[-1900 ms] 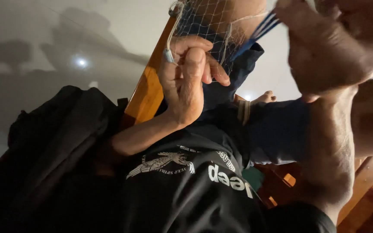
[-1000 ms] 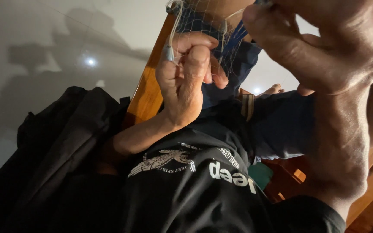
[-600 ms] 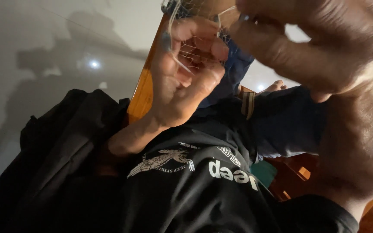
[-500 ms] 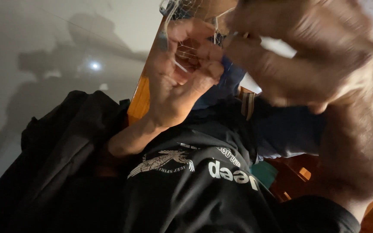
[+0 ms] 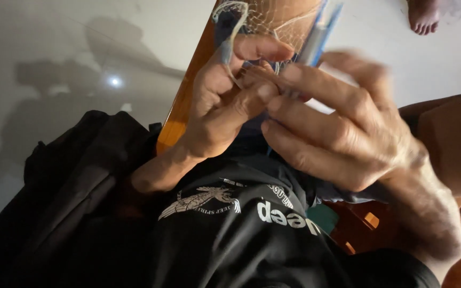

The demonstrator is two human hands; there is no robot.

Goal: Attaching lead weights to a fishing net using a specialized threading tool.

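Left hand (image 5: 225, 106) is up close under the net (image 5: 273, 21), thumb and forefinger pinched on a pale cord (image 5: 230, 32) that loops up over the forefinger and joins the mesh above. Tight little pinch, the other fingers curled in behind it. Right hand (image 5: 342, 133) comes in from the side, fingertips meeting the left hand's at the same spot just under the net; it is blurred, and whether it grips the cord or only the slim blue tool (image 5: 316, 37) slanting up past its fingers, I cannot tell.

By the look of it this is the knotting or mending step: one hand holding the cord taut, the other working a strand through the mesh. The next move would call for steady tension from the left pinch and a fine, accurate pass close to the net's edge.

Moving out from the net: an orange wooden rail (image 5: 182, 117) runs down behind the left hand, a black printed shirt (image 5: 241, 234) lies below both hands, a dark bag (image 5: 65, 202) sits down to the left, and a bare foot (image 5: 425, 13) shows on the pale floor (image 5: 54, 42) off to the upper right.
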